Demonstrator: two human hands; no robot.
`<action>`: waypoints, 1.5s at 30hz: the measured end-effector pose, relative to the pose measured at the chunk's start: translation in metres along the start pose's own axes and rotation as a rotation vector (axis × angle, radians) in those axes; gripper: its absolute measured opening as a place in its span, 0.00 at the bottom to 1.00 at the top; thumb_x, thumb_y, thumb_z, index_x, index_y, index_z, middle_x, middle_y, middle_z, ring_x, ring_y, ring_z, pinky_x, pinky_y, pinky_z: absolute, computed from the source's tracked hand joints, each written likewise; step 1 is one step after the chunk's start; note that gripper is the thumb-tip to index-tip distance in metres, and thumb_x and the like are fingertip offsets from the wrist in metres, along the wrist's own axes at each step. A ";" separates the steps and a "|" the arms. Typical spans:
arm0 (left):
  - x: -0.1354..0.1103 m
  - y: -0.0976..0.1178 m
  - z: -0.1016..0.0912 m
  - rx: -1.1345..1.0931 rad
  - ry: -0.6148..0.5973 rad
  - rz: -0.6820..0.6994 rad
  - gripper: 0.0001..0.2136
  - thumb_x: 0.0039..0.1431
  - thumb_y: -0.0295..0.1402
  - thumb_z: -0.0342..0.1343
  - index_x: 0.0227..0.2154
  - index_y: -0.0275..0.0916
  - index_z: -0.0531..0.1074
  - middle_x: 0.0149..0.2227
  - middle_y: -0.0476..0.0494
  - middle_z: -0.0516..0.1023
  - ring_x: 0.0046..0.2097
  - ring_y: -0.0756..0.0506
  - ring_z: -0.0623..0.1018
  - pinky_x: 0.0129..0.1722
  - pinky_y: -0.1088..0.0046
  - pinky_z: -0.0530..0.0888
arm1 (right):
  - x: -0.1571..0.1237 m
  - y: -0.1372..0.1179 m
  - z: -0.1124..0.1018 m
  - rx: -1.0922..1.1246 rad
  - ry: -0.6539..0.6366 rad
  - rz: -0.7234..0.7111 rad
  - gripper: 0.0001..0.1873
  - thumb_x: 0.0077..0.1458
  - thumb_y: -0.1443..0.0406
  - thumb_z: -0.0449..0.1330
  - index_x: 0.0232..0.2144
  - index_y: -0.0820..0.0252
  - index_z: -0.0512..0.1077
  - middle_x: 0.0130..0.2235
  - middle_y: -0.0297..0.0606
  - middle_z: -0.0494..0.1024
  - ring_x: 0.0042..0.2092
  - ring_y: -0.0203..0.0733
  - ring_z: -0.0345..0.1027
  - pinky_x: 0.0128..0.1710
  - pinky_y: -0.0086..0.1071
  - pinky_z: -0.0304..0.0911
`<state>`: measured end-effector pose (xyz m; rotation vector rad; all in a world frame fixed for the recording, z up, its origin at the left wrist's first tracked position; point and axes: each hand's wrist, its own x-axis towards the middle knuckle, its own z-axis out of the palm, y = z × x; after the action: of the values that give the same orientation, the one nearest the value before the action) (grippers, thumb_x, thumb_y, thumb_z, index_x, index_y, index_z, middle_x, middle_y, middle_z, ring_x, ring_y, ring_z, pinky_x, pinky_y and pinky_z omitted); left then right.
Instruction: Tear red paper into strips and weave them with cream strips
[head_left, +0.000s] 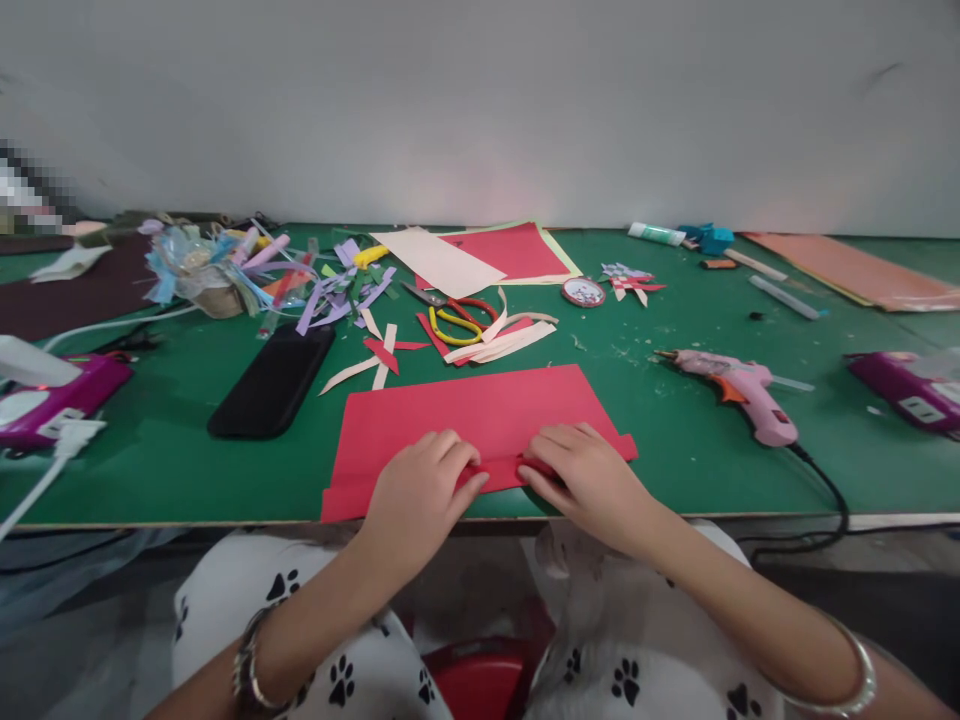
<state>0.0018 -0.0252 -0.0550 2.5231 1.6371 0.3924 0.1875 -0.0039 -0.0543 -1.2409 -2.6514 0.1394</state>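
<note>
A green tabletop [675,470] runs across the view, its back edge against a plain grey-white wall [480,110] and its near edge just before the person's lap. Pale flecks and scraps mark the green right of centre. Below the near edge show a grey floor, paw-print trousers [345,670] and part of a red plastic seat [484,690].

The red paper sheet [465,415] lies at the middle of the near edge, a band folded along its near side. The left hand [424,485] pinches this fold left of its centre, fingers curled over and thumb at the front; the right hand [589,480] grips it likewise to the right, thumb and fingers nearly together, a short stretch of fold between them.

Beyond the sheet lie scissors [450,303] among cream and red paper strips, with larger sheets near the back edge. Left of the sheet rests a black phone [274,385]; a purple power strip [94,390] sits toward the left edge, another purple power strip [892,390] toward the right. A pink hot glue gun [750,385] lies right of the sheet, its cord dropping over the near edge. An orange sheet [862,268] occupies the back right corner.
</note>
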 end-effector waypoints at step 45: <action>0.001 -0.006 0.005 -0.089 -0.047 -0.082 0.08 0.56 0.28 0.44 0.22 0.38 0.62 0.24 0.49 0.65 0.26 0.50 0.66 0.24 0.74 0.62 | -0.019 0.041 -0.003 0.044 0.064 0.205 0.16 0.56 0.60 0.47 0.20 0.60 0.61 0.21 0.32 0.68 0.26 0.35 0.60 0.29 0.29 0.50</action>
<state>-0.0019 -0.0220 -0.0612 2.3745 1.6616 0.3855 0.2308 0.0080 -0.0617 -1.4748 -2.4499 0.1852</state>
